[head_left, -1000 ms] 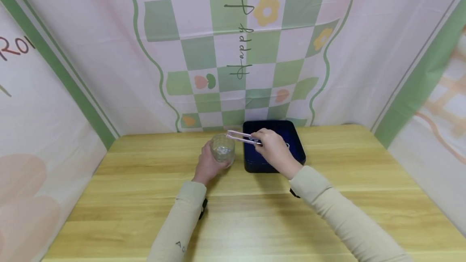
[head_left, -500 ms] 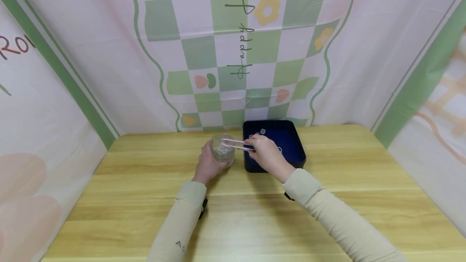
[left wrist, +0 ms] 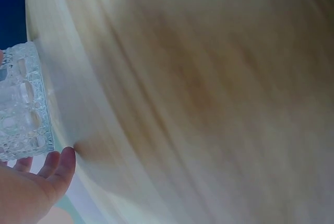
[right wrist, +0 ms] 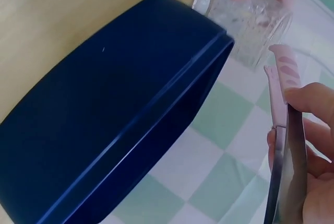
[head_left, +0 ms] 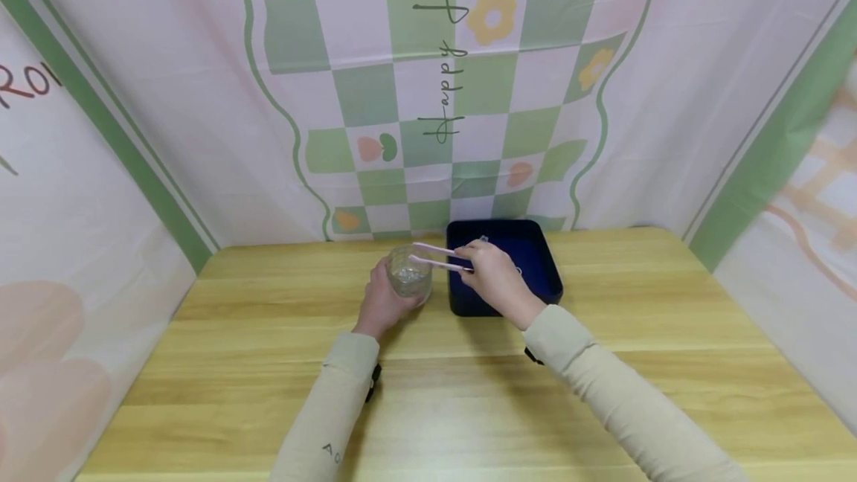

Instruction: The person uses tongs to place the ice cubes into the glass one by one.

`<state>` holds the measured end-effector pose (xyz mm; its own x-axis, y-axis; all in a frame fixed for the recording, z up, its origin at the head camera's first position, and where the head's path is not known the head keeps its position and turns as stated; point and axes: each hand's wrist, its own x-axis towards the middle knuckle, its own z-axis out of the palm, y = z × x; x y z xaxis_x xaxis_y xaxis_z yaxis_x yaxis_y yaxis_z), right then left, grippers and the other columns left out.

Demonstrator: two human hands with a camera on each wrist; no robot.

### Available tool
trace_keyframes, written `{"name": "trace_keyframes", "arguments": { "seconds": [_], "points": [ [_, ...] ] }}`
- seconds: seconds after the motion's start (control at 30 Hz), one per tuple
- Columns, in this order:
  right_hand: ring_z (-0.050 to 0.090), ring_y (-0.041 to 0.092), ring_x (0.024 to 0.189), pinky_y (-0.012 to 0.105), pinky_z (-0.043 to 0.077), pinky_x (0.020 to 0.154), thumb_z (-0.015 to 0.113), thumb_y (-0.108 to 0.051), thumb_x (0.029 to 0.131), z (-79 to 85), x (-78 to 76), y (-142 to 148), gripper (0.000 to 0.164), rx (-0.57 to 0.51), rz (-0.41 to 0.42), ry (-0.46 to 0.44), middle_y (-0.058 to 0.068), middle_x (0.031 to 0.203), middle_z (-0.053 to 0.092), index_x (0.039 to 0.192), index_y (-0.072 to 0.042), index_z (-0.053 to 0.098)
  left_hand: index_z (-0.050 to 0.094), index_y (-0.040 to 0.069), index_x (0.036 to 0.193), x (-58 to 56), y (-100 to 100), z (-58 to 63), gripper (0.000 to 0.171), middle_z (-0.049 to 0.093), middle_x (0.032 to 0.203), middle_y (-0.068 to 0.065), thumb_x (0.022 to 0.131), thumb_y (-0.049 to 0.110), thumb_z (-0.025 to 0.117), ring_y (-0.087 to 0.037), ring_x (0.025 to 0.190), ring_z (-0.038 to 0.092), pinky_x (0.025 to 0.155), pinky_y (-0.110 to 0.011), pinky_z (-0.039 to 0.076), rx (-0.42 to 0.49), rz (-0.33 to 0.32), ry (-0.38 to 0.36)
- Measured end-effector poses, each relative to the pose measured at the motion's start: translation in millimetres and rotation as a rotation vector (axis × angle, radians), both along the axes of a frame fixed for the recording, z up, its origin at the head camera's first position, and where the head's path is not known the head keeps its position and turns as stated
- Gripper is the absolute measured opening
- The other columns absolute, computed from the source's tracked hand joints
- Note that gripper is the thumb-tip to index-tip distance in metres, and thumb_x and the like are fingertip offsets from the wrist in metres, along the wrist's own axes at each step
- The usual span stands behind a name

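My left hand [head_left: 384,303] grips a clear textured glass [head_left: 416,292] from the left side. In the left wrist view the glass [left wrist: 23,104] shows a bumpy surface, with fingertips [left wrist: 65,164] at its base. My right hand [head_left: 498,280] holds tongs [head_left: 438,264] with pink tips and a metal body, seen in the right wrist view. Their tips stand apart over the glass's mouth, and I see nothing between them. Beneath the right hand is a dark blue box [head_left: 550,274]. Something clear shows inside the glass, too small to tell.
Inside the box lie a small pale, flower-like piece [head_left: 483,239] and a white ring-like piece [head_left: 518,271], partly behind the right hand. The wooden table [head_left: 268,393] meets a patterned cloth backdrop [head_left: 428,184] just behind the box.
Half a second ago the tongs' tips were lower, at the glass's mouth, and closer together. Now they have lifted and spread apart. The left hand and glass have stayed in place.
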<state>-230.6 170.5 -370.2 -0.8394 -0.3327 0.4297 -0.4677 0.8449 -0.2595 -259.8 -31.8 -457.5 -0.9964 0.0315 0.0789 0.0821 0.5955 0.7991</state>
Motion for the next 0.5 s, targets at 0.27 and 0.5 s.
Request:
{"name": "trace_keyframes", "arguments": {
  "seconds": [0.27, 0.5],
  "points": [
    [0.066, 0.033, 0.091, 0.044, 0.057, 0.078, 0.073, -0.005, 0.079, -0.1, -18.3, 21, 0.033, -0.030, -0.142, -0.057, 0.020, 0.104, 0.068, 0.111, 0.004, 0.068, 0.029, 0.006, 0.145, -0.9, -1, -1.6, 0.099, 0.043, 0.140, -0.021, 0.066, 0.026, 0.086, -0.041, 0.127, 0.047, 0.105, -0.058, 0.042, -0.005, 0.015, 0.009],
    [0.064, 0.038, 0.093, 0.048, 0.055, 0.081, 0.070, -0.004, 0.081, -8.2, -29.7, 42, 0.035, -0.030, -0.276, -0.100, 0.024, 0.104, 0.067, 0.114, 0.006, 0.066, 0.028, 0.007, 0.145, -1.8, 0, -2.5, 0.100, 0.043, 0.141, -0.019, 0.066, 0.026, 0.086, -0.040, 0.128, 0.046, 0.105, -0.057, 0.042, -0.015, 0.015, -0.002]
  ]
}}
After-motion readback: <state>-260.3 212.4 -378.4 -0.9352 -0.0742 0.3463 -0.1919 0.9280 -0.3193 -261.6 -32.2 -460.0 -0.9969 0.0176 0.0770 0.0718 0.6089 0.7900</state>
